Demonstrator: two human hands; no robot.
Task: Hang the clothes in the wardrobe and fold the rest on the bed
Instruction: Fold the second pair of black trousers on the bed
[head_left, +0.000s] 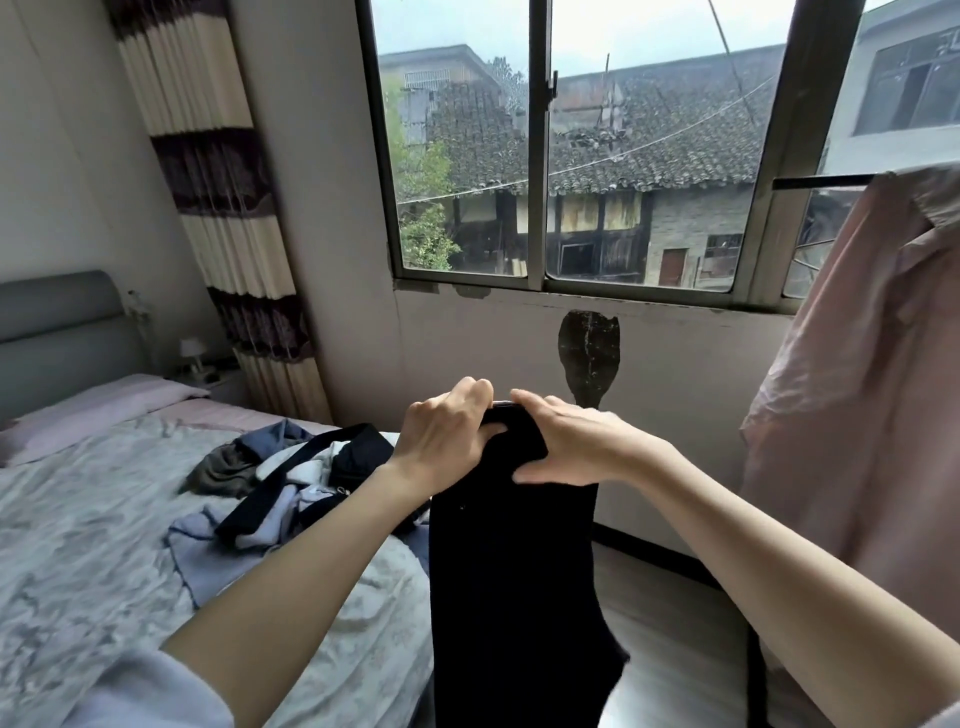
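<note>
Now holding up the black garment (511, 561) beside the bed (88, 519), left hand (447, 436) and right hand (569, 441) both pinching its top edge. Looks like folding underway; next calls for laying it flat near the clothes pile (280, 483).

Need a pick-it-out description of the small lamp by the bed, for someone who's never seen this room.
Start at the grey padded headboard on the left. Just right of it, before the striped curtain, a low nightstand stands beside the bed. The lamp is the small white shaded thing on top, the only upright object there.
</note>
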